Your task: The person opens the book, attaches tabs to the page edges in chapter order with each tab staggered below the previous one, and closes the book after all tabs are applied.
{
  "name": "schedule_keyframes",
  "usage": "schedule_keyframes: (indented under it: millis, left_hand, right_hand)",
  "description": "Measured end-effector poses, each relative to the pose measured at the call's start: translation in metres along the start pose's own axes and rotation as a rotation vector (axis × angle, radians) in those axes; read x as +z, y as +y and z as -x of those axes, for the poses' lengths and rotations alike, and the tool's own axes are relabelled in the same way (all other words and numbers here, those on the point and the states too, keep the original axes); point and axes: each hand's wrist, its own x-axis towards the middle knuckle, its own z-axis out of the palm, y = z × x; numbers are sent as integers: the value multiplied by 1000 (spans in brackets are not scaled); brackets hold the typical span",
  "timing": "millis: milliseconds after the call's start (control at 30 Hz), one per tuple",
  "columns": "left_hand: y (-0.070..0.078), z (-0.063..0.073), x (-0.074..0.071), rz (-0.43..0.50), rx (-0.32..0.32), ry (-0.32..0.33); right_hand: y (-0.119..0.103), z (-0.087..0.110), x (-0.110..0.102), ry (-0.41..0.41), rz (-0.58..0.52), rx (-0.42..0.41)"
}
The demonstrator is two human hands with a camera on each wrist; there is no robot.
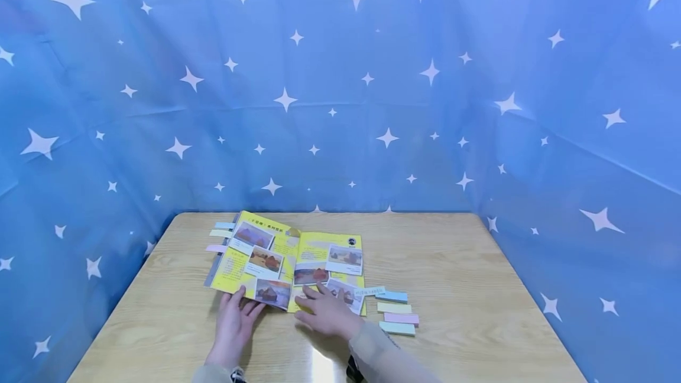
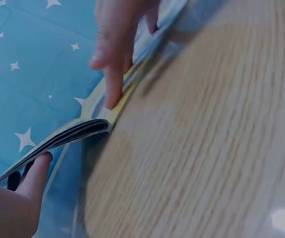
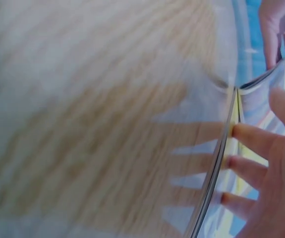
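Note:
An open magazine (image 1: 289,247) with yellow pages and pictures of haystacks lies on the table. My left hand (image 1: 234,324) grips the lower edge of its left half, thumb on top and fingers beneath. That half is lifted off the table, as the left wrist view shows at the raised pages (image 2: 73,134). My right hand (image 1: 330,312) rests on the lower right page near the fold, its fingers (image 3: 254,171) spread and touching the paper. A light-coloured sticky tab (image 1: 369,291) with handwriting juts from the right page's edge.
Several sticky-tab pads, including a blue one (image 1: 392,297) and a pink one (image 1: 401,318), lie right of the magazine. Coloured tabs (image 1: 220,233) stick out at its left edge. A starred blue curtain (image 1: 340,105) surrounds the wooden table (image 1: 457,276).

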Motion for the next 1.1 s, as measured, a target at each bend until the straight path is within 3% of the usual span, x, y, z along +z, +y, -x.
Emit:
schedule_keyframes:
  millis: [267, 367, 533, 733, 900, 1100]
  left_hand:
    - [5, 3, 1, 1, -5, 13]
    - [5, 3, 2, -5, -6, 10]
    - [5, 2, 3, -30, 5, -9]
    - [10, 1, 1, -34, 3, -6]
    - [13, -2, 0, -44, -9, -5]
    - [16, -4, -1, -45, -23, -3]
  right_hand:
    - [5, -3, -1, -10, 10, -33]
    - [9, 1, 0, 3, 62, -44]
    - [6, 17, 2, 46, 157, 6]
    - [0, 39, 5, 74, 143, 66]
    - [5, 44, 10, 160, 115, 116]
    - [13, 45, 14, 192, 108, 117]
